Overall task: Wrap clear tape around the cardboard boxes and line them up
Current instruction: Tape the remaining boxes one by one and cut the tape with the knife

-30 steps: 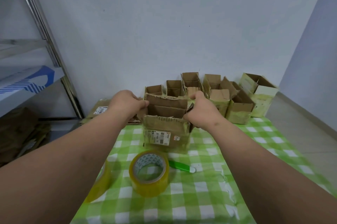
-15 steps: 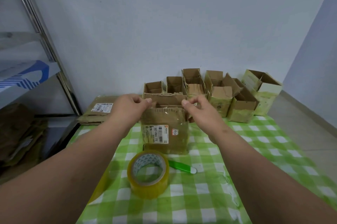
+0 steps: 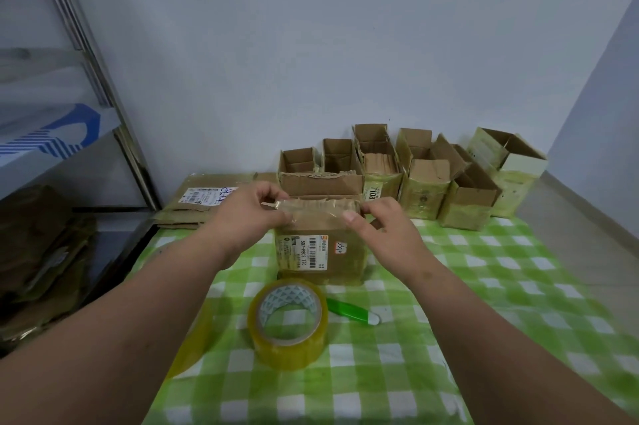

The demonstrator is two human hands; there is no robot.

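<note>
A cardboard box stands near the middle of the table, which is covered in a green-and-white checked cloth, with a barcode label on the side facing the camera. The left hand pinches the top left corner of the box between thumb and forefinger, where a strip of glossy clear tape crosses the folded flap; what exactly sits in the pinch is too small to make out. The right hand grips the top right corner with its thumb on the front face and its fingers curled out of sight behind the box. Just in front of the box a roll of clear tape lies flat, and a green cutter lies beside it to the right. A second roll near the left edge is mostly hidden by the left forearm. Along the far edge, a row of open boxes stands against the wall, partly covered by the box in hand. Flattened cardboard lies at the far left corner.
</note>
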